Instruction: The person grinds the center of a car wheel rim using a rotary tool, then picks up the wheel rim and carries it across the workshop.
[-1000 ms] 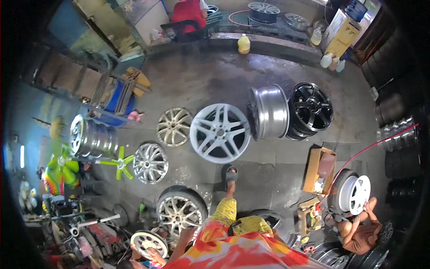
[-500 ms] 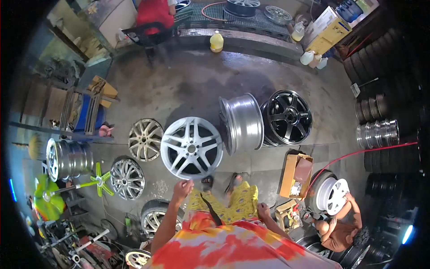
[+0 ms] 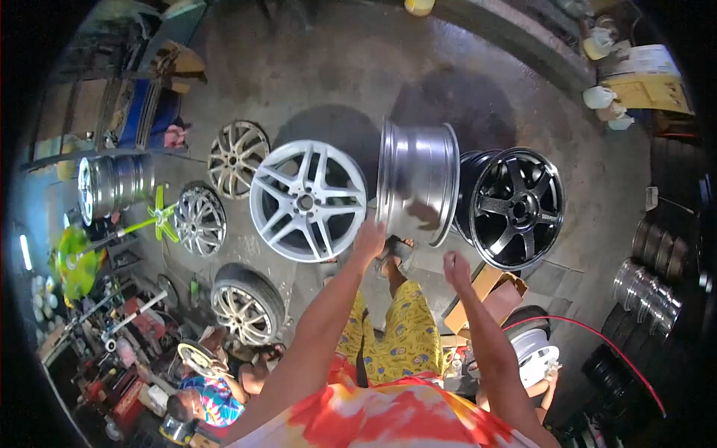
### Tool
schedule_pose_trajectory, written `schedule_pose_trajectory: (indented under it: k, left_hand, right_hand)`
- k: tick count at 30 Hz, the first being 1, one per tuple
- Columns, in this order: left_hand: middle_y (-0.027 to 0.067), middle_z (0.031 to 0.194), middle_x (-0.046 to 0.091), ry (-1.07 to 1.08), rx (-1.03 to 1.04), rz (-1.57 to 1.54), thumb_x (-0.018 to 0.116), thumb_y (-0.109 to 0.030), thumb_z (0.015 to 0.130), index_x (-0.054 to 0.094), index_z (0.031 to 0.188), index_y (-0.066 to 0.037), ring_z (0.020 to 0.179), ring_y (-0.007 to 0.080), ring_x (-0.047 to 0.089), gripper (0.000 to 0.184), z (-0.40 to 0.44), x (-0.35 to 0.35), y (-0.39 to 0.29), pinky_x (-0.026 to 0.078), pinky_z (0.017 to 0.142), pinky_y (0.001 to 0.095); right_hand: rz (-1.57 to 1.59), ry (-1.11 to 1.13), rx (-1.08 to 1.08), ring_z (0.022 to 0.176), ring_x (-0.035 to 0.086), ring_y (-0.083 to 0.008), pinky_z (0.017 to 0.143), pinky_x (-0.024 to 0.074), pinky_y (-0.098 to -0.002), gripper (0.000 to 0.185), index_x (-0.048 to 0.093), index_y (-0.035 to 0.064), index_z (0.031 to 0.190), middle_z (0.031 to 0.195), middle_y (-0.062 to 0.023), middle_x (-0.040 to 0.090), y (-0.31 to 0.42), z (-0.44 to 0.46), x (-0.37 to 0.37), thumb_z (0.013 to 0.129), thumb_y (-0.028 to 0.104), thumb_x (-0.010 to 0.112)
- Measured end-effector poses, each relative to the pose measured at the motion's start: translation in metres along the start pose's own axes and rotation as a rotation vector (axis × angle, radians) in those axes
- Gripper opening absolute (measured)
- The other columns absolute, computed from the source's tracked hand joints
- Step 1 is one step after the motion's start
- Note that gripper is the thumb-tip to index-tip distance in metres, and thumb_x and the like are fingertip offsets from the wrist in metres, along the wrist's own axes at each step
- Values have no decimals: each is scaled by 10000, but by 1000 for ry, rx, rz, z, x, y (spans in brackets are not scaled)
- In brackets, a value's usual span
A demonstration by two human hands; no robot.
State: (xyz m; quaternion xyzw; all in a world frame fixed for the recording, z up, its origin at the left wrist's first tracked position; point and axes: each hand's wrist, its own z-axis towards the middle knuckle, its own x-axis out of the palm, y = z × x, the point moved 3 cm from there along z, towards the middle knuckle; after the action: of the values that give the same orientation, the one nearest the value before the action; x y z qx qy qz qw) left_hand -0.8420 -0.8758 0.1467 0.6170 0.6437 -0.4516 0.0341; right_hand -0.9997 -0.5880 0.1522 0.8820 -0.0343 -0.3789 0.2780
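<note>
A polished silver wheel rim point(image 3: 420, 172) stands on its tread side up front, its barrel turned toward me. My left hand point(image 3: 369, 240) is at the lower left lip of this rim, its fingers partly hidden; contact cannot be made out. My right hand point(image 3: 456, 270) hangs in the air below the rim's right edge, fingers curled in, with nothing visible in them. Left of the barrel is a white multi-spoke wheel rim point(image 3: 320, 233), face toward me. To the right, a glossy black wheel rim point(image 3: 496, 205) leans with its spokes showing.
Two more rims, a tan one point(image 3: 216, 166) and a silver one point(image 3: 200, 224), are at left. A tyred wheel point(image 3: 278, 299) lies nearer. A cardboard box point(image 3: 472, 300) and a red hose point(image 3: 609, 342) are at right. One person point(image 3: 211, 399) sits low left; another person's hand point(image 3: 551, 373) touches a white wheel.
The view has tilted down and moved closer to the rims. Both my hands have come forward from my sides, the left to the silver rim's lip. A seated person at lower left has come into view.
</note>
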Motion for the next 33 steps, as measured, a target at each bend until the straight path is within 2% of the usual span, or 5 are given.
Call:
schedule_pose_trajectory:
  k: [3,11,20,26,33]
  left_hand:
    - [322,1037,714,13,44,205,486,-415,1082,662,1132,37,1023,490,689,488,31,14,2,538,873,585]
    - [269,949,744,46,28,227,458,-482,1081,774,967,-36,942,457,725,558,51,-29,-22,567,838,563]
    - [267,1020,746,-128,-55,47,530,-498,1040,770,951,-14,1005,450,718,548,166,-101,-114,560,877,548]
    - [283,1164,697,-560,18,-52,579,-499,1015,711,1108,12,1104,478,672,536,163,-70,-74,529,938,570]
    - [317,1065,721,-18,233,78,629,-426,986,736,1079,30,1065,477,685,477,222,-69,-96,521,982,561]
  right_hand:
    - [-73,-18,112,1165,641,-530,1006,480,-579,615,478,-28,1464,1143,-367,684,59,52,-19,1005,359,609]
    - [-165,-179,213,976,691,-555,856,532,-611,374,552,-24,1205,976,-362,710,79,115,5,1050,315,523]
    - [367,-37,104,652,739,-326,727,600,-439,444,603,-18,1312,944,-206,751,152,252,-77,977,273,615]
    - [-251,-258,43,1304,589,-444,1139,436,-486,664,527,-32,1469,1372,-325,617,145,274,-91,959,374,655]
    - [-384,-84,-34,1118,650,-491,964,502,-522,427,678,8,1193,1136,-316,696,145,341,-101,969,371,645]
